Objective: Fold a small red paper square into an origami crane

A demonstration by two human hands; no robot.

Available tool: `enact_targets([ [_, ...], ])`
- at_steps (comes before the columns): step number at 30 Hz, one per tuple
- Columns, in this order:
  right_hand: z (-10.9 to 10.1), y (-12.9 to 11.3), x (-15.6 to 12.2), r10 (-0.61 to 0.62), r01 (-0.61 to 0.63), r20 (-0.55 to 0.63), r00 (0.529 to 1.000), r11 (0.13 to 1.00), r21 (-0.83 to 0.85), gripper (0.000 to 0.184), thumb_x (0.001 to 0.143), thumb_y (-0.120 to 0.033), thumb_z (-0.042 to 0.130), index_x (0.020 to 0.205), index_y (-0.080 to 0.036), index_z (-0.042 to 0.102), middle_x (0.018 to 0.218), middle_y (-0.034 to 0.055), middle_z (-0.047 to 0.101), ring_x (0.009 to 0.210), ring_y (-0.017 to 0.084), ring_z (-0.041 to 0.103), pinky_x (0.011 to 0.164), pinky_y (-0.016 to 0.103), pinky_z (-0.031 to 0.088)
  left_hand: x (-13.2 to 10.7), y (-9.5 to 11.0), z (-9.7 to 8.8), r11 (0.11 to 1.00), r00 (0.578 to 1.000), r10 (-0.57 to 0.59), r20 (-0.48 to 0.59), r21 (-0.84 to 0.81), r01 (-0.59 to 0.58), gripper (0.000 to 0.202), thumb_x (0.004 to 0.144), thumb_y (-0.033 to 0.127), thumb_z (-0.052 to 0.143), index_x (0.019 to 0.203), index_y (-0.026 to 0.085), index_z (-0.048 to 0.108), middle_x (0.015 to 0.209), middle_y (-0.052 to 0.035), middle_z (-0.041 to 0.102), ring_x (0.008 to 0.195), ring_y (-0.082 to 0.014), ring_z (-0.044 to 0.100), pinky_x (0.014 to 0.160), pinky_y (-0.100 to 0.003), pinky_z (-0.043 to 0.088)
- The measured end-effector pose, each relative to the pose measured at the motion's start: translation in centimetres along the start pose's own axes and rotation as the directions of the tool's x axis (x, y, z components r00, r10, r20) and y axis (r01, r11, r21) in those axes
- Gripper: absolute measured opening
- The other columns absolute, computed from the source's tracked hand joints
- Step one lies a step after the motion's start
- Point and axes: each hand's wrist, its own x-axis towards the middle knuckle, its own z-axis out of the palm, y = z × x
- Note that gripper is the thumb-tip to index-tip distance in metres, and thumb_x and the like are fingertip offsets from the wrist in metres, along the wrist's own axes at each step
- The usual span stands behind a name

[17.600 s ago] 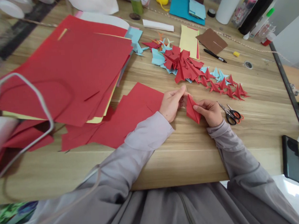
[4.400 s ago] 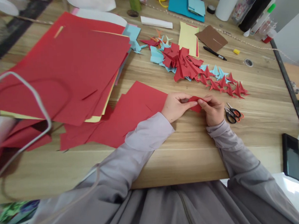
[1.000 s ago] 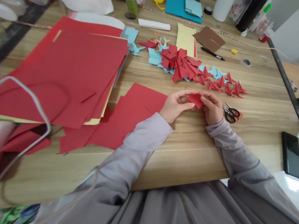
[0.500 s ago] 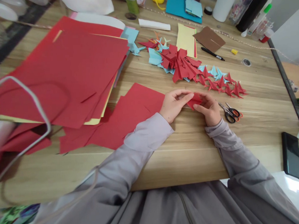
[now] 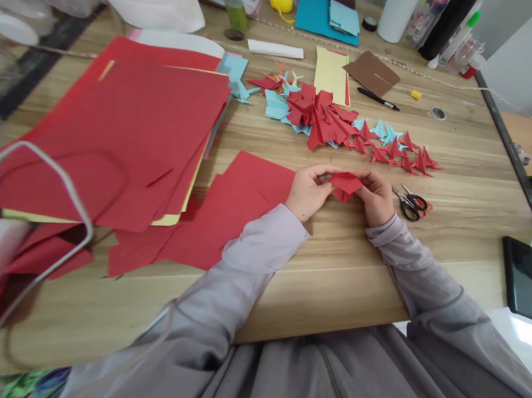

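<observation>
A small folded piece of red paper (image 5: pixel 345 184) is held up between my two hands over the table's front half. My left hand (image 5: pixel 309 191) pinches its left corner, and my right hand (image 5: pixel 376 196) grips the right corner. Its front face shows creased flaps that come to a point at the bottom. Just left of my left hand lie loose red paper sheets (image 5: pixel 230 207). Scissors (image 5: pixel 411 203) with black and orange handles rest to the right of my right hand. Beyond my hands stretches a row of small red folded paper figures (image 5: pixel 393 149).
A tall stack of red sheets (image 5: pixel 122 136) covers the left side, with a white looped cable or frame (image 5: pixel 74 190) in front. Red folded pieces (image 5: pixel 319 114) are heaped mid-table. A black pen (image 5: pixel 377 98), brown paper (image 5: pixel 372 72) and a phone (image 5: pixel 521 278) lie to the right.
The red paper has turned so that its flat, creased face shows above my fingertips. My thumbs no longer lie across its front. Other things stay in place.
</observation>
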Motion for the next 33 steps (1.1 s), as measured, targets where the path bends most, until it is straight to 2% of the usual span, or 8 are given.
enact_targets([
  [6, 0.25, -0.40, -0.14, -0.005, 0.005, -0.033, 0.999, 1.000, -0.008, 0.027, 0.062, -0.041, 0.077, 0.073, -0.021, 0.062, 0.068, -0.0013, 0.065, 0.064, 0.014, 0.058, 0.060, 0.028, 0.049, -0.29, 0.27, 0.04, 0.998, 0.999, 0.031, 0.008, 0.058, -0.032, 0.019, 0.062, 0.030, 0.078, 0.076, 0.017, 0.074, 0.079, -0.0055, 0.073, 0.078, -0.0178, 0.066, 0.078, -0.033, 0.052],
  [12, 0.46, -0.71, -0.45, -0.043, 0.041, -0.039, 0.998, 0.998, -0.054, 0.024, 0.065, -0.040, 0.075, 0.075, -0.022, 0.062, 0.069, -0.0018, 0.065, 0.065, 0.013, 0.058, 0.060, 0.027, 0.050, -0.46, 0.20, 0.19, 0.994, 1.000, 0.024, -0.012, 0.103, -0.022, 0.020, 0.062, 0.034, 0.077, 0.073, 0.017, 0.074, 0.078, -0.0052, 0.071, 0.074, -0.0157, 0.064, 0.072, -0.030, 0.050],
  [16, 0.54, -0.75, -0.53, -0.005, 0.002, -0.035, 0.999, 0.998, -0.065, 0.024, 0.066, -0.041, 0.075, 0.072, -0.021, 0.063, 0.065, -0.0021, 0.064, 0.059, 0.012, 0.057, 0.055, 0.026, 0.049, -0.49, 0.24, 0.22, 0.993, 0.999, -0.002, -0.032, 0.120, 0.006, 0.021, 0.065, 0.036, 0.075, 0.073, 0.016, 0.073, 0.076, -0.0048, 0.071, 0.072, -0.0147, 0.062, 0.070, -0.029, 0.049],
  [22, 0.51, -0.73, -0.46, 0.015, -0.015, -0.014, 1.000, 0.998, -0.053, 0.024, 0.063, -0.039, 0.077, 0.072, -0.021, 0.064, 0.065, -0.0023, 0.066, 0.059, 0.012, 0.058, 0.055, 0.026, 0.050, -0.61, 0.63, 0.24, 0.991, 0.999, -0.023, -0.030, 0.134, 0.027, 0.023, 0.064, 0.038, 0.076, 0.070, 0.016, 0.072, 0.073, -0.0037, 0.070, 0.069, -0.0145, 0.061, 0.068, -0.028, 0.049],
  [24, 0.46, -0.71, -0.43, 0.028, -0.029, -0.016, 0.999, 0.998, -0.049, 0.025, 0.062, -0.040, 0.077, 0.071, -0.020, 0.063, 0.064, -0.0025, 0.065, 0.059, 0.012, 0.058, 0.055, 0.027, 0.050, -0.60, 0.59, 0.19, 0.995, 0.998, -0.054, -0.015, 0.081, 0.055, 0.029, 0.066, 0.044, 0.074, 0.070, 0.015, 0.072, 0.071, -0.0042, 0.069, 0.068, -0.0152, 0.062, 0.066, -0.029, 0.050],
  [27, 0.36, -0.65, -0.36, 0.044, -0.045, -0.045, 0.998, 0.998, -0.031, 0.027, 0.061, -0.041, 0.078, 0.070, -0.020, 0.064, 0.066, -0.0019, 0.067, 0.059, 0.013, 0.058, 0.057, 0.028, 0.051, -0.51, 0.39, 0.07, 0.984, 0.988, -0.151, 0.029, -0.095, 0.153, 0.042, 0.071, 0.057, 0.065, 0.072, 0.014, 0.070, 0.069, -0.0059, 0.069, 0.067, -0.0177, 0.065, 0.063, -0.031, 0.052],
  [29, 0.30, -0.57, -0.32, 0.052, -0.052, -0.053, 0.997, 0.999, -0.003, 0.028, 0.060, -0.042, 0.079, 0.071, -0.020, 0.065, 0.067, -0.0017, 0.067, 0.061, 0.014, 0.059, 0.057, 0.029, 0.052, -0.43, 0.27, 0.00, 0.966, 0.980, -0.192, 0.047, -0.168, 0.197, 0.041, 0.070, 0.055, 0.068, 0.073, 0.014, 0.070, 0.068, -0.0061, 0.069, 0.067, -0.0187, 0.066, 0.063, -0.032, 0.053],
  [33, 0.21, -0.46, -0.26, 0.054, -0.053, -0.056, 0.997, 0.998, 0.032, 0.027, 0.060, -0.041, 0.079, 0.070, -0.021, 0.065, 0.066, -0.0021, 0.066, 0.060, 0.014, 0.058, 0.058, 0.029, 0.051, -0.37, 0.23, -0.01, 0.959, 0.974, -0.216, 0.062, -0.173, 0.224, 0.033, 0.064, 0.046, 0.074, 0.073, 0.014, 0.070, 0.066, -0.0049, 0.068, 0.067, -0.0181, 0.066, 0.063, -0.032, 0.054],
])
